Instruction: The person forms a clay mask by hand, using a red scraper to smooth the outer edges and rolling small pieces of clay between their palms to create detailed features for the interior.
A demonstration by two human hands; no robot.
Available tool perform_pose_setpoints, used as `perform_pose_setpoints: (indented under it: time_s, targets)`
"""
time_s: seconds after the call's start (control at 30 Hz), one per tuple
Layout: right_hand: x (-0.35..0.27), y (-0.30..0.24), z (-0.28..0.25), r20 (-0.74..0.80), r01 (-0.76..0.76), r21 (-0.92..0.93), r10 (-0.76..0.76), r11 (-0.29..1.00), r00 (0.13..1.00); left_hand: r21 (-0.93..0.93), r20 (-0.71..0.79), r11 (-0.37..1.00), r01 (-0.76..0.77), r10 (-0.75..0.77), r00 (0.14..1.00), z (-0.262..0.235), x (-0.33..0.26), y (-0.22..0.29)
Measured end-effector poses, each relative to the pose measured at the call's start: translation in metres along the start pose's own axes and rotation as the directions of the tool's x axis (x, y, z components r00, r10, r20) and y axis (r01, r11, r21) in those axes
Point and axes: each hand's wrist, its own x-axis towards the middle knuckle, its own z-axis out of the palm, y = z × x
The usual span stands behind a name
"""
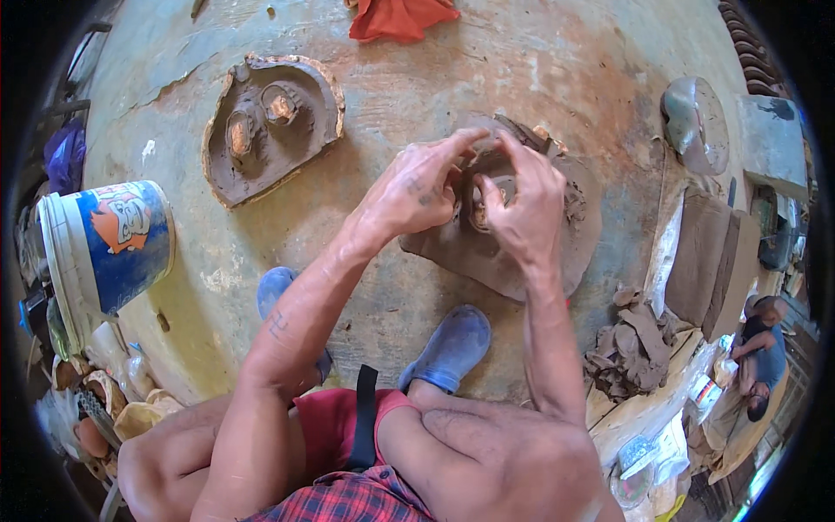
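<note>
Clay mould (496, 235) sits on the concrete floor (539, 78) right ahead of our knees, and both hands are on it. Our left hand (413, 191) has its grip half curled, forefinger stretched over the raised middle; our right hand (522, 204) pinches thumb against fingers at the same hollow, pressing wet clay rather than lifting anything. We'd judge this thing soft and damp at the centre, easy to dent, a bit slick, and heavy for its spread, so we would take it by the flat outer rim with both palms under, never by the worked middle. Moving outward: a lump of spare clay (631, 344) lies to the right, a second mould (265, 122) up left, a red rag (400, 17) at the top, and a blue-and-white bucket (109, 248) far left.
</note>
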Motion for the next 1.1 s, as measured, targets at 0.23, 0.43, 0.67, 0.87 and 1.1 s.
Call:
perform_pose_setpoints:
  time_s: [0.23, 0.43, 0.67, 0.87, 1.1]
  targets:
    - [0.033, 0.013, 0.016, 0.306, 0.302, 0.347, -0.412, 0.888, 0.858, -0.218, -0.333, 0.958, 0.185, -0.251, 0.909, 0.056, -0.059, 0.006]
    - [0.042, 0.021, 0.013, 0.375, 0.150, 0.430, -0.328, 0.890, 0.867, -0.319, -0.198, 0.873, 0.368, -0.441, 0.875, 0.109, -0.087, 0.020]
    - [0.043, 0.032, 0.012, 0.383, 0.018, 0.479, -0.227, 0.878, 0.895, -0.384, -0.226, 0.868, 0.316, -0.420, 0.879, 0.139, -0.075, 0.005]
    - [0.045, 0.031, 0.008, 0.434, -0.078, 0.491, -0.166, 0.868, 0.886, -0.169, -0.226, 0.923, 0.345, -0.377, 0.898, 0.128, -0.071, -0.001]
    - [0.044, 0.038, 0.013, 0.417, -0.017, 0.453, -0.195, 0.891, 0.888, -0.140, -0.279, 0.941, 0.308, -0.336, 0.900, 0.123, -0.072, -0.010]
